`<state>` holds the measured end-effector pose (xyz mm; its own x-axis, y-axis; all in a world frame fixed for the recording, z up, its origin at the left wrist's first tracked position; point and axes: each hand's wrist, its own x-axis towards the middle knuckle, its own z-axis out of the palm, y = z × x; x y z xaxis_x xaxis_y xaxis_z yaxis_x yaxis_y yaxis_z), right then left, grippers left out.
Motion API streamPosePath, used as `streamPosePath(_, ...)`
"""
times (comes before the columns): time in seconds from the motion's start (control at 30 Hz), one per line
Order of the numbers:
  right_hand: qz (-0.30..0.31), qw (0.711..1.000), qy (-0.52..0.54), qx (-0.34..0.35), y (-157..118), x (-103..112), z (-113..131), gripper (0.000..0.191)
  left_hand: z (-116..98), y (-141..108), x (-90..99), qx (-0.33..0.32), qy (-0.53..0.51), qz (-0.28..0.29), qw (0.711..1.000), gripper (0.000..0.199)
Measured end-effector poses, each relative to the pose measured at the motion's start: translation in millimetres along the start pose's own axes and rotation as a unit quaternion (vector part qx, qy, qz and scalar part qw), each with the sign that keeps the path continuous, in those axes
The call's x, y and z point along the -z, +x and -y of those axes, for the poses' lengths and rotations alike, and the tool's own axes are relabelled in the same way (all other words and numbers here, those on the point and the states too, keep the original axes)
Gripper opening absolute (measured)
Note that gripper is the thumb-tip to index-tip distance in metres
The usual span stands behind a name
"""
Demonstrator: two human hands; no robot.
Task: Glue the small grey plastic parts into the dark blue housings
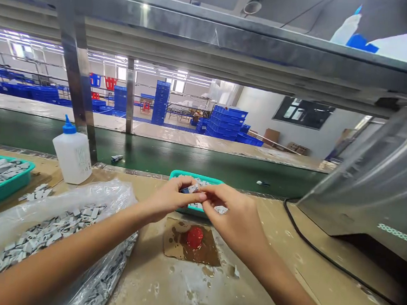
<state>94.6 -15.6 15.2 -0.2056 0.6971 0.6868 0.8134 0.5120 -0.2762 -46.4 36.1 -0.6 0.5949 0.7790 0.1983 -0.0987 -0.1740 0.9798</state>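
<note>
Between my two hands is a small plastic part, grey and dark blue. My left hand pinches it between thumb and fingers. The fingertips of my right hand are pressed together at the part's right end; whether they grip it or a tiny second piece is hidden. Just behind the hands stands a teal basket with small grey and white pieces in it. Below them, a red round thing sits on a wet, stained square of cardboard.
At left lies an open clear plastic bag full of grey plastic pieces. Behind it are a white bottle with a blue nozzle and another teal basket. A green conveyor belt crosses behind. A black cable and metal housing stand right.
</note>
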Motion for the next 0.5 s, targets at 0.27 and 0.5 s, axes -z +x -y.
streamPosePath(0.27,0.071,0.994,0.083,0.001,-12.6,11.0,-3.4,0.013,14.0,4.7,-2.3,0.075,-0.133,0.068,0.986,0.017)
streamPosePath(0.5,0.046,0.994,0.048,0.085,-24.0,16.0,-13.6,0.017,15.3,3.5,-1.5,0.095,-0.098,0.076,0.988,0.02)
